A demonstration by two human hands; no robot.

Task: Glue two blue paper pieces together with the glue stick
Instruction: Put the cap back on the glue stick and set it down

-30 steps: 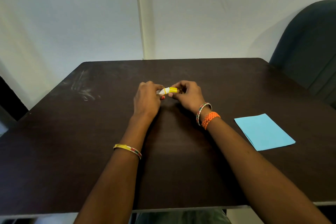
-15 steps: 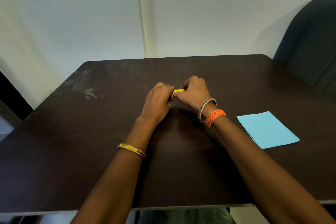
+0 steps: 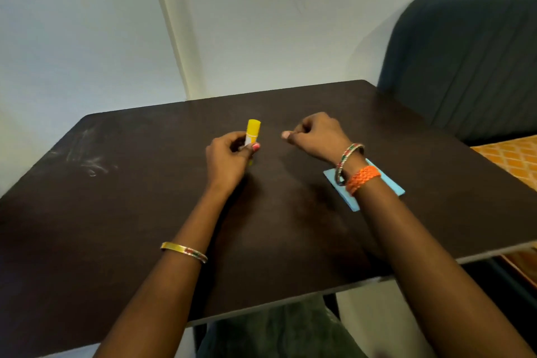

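Note:
My left hand [image 3: 228, 158] grips a glue stick [image 3: 252, 132] upright above the middle of the dark table [image 3: 116, 212]; its yellow cap is on and points up. My right hand [image 3: 315, 136] hovers a little to the right of it, fingers curled shut, with nothing seen in them. Light blue paper [image 3: 389, 183] lies flat on the table under my right wrist, which hides most of it; I cannot tell how many pieces it is.
A dark upholstered chair [image 3: 470, 61] stands past the table's right corner. An orange patterned surface [image 3: 511, 160] lies at the right edge. White smudges [image 3: 87, 160] mark the table's left side. The wall runs close behind the table.
My right hand has let go of the glue stick and moved right. My left hand has turned the stick upright. The view has tilted and shifted left.

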